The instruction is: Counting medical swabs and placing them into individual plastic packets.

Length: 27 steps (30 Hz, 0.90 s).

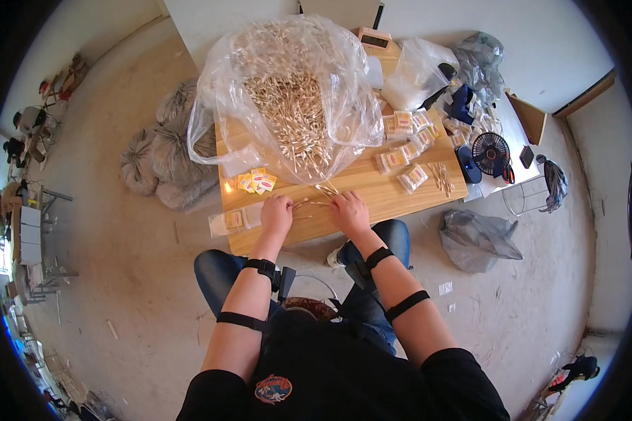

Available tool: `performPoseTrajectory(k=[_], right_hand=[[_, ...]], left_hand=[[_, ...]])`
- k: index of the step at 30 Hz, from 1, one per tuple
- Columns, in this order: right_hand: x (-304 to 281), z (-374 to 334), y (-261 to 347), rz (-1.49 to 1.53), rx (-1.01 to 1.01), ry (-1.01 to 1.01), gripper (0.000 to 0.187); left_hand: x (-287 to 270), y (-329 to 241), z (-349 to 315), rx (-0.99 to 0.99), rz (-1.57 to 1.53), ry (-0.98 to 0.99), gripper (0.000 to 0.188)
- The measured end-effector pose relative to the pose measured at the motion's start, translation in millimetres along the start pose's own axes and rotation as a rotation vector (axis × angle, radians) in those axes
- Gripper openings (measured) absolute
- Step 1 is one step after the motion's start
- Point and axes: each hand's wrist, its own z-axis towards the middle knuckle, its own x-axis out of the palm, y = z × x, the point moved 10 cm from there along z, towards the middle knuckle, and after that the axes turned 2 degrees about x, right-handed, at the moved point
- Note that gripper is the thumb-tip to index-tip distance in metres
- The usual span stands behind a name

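My left hand is closed at the near edge of the wooden table, with cotton swab tips sticking out from its fingers toward the right. Across a small gap, my right hand is closed around several cotton swabs, whose ends show beyond the fingertips. A loose swab lies on the tabletop between the hands. Just beyond them stands a big clear plastic bag, open and full of cotton swabs. Left of it lie yellow and white cards. Beside my left hand are clear pouches, one with a yellow card inside.
Packed swab pouches and a row of loose swabs lie at the table's right. Further right stands a small black fan. Stuffed bags sit on the floor at left; a grey plastic bag lies at right.
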Motion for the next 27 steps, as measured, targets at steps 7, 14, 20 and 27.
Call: performPoseTrajectory(k=[7, 14, 20, 27], right_hand=[[-9.0, -8.5, 6.9, -0.014, 0.033, -0.05, 0.007], [-8.2, -6.8, 8.2, -0.04, -0.001, -0.039, 0.007], [-3.0, -6.2, 8.6, -0.059, 0.019, -0.028, 0.006], [-11.2, -4.9, 10.8, -0.04, 0.012, -0.061, 0.005]], left_hand=[[-1.5, 2.1, -12.1, -0.019, -0.018, 0.008, 0.004], [-7.4, -10.9, -15.4, 0.046, -0.01, -0.011, 0.0], [-9.6, -12.9, -24.3, 0.092, -0.048, -0.003, 0.002], [-6.4, -0.5, -23.8, 0.044, -0.011, -0.001, 0.001]])
